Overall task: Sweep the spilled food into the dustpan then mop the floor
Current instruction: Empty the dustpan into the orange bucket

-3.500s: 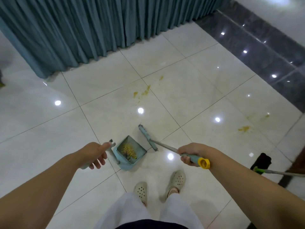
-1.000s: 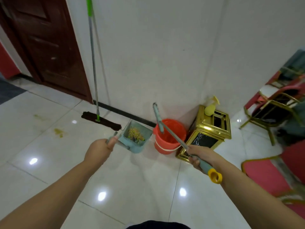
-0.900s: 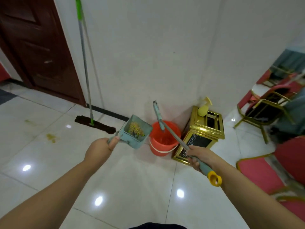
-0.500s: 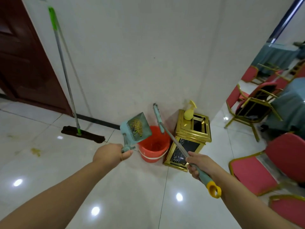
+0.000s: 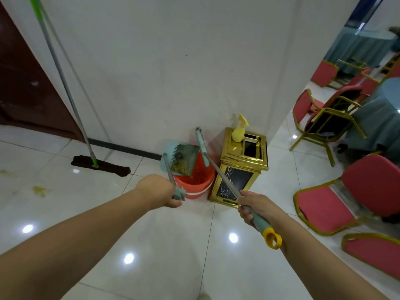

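Observation:
My left hand (image 5: 159,191) grips the handle of the teal dustpan (image 5: 180,158), which is tipped mouth-down over the orange bucket (image 5: 195,184). Yellow food bits lie at the pan's lower lip, right above the bucket. My right hand (image 5: 252,205) holds the broom (image 5: 213,167) by its grey shaft; its teal head points up toward the wall, and its yellow ring end sticks out behind my hand. A green-handled mop (image 5: 95,164) leans on the wall at the left, its dark head on the floor. Yellowish food stains (image 5: 40,189) mark the tiles at far left.
A gold bin (image 5: 240,167) with a yellow spray bottle (image 5: 239,132) on top stands right of the bucket. Red chairs with gold frames (image 5: 346,198) crowd the right side. A dark wooden door (image 5: 26,83) is at the left. The white wall is straight ahead.
I turned from the spill to the wall corner and carried the loaded dustpan over. The pan has tilted from level to mouth-down over the orange bucket, and the food has slid to its lip.

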